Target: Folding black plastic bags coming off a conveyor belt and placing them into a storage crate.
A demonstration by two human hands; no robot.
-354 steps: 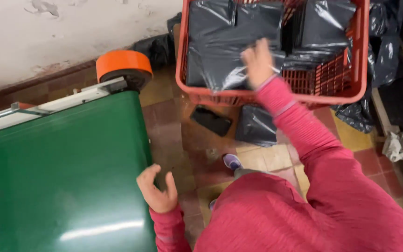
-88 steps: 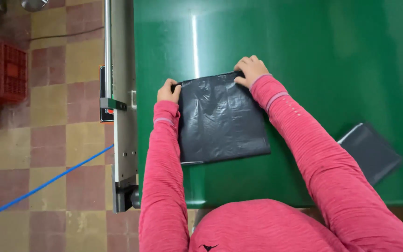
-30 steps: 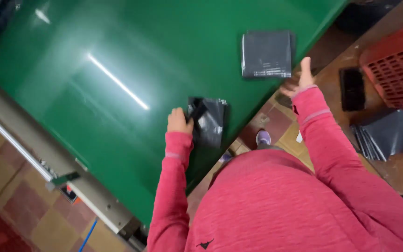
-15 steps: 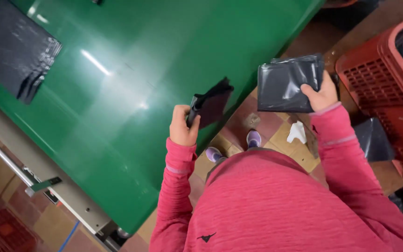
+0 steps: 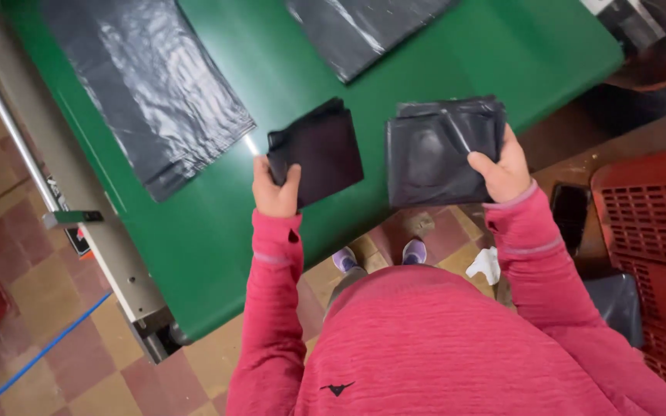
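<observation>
A small folded black plastic packet [image 5: 316, 151] is pinched at its lower-left corner by the left hand [image 5: 274, 188], fingers closed round it, held just above the near edge of the green conveyor belt [image 5: 217, 223]. Just to its right, apart from it, a larger folded black bag bundle [image 5: 442, 146] is gripped at its lower-right corner by the right hand [image 5: 504, 171], thumb on top, overhanging that same edge. Farther in, a flattened black bag [image 5: 148, 85] lies towards the belt's left edge, another [image 5: 360, 27] near the far edge.
</observation>
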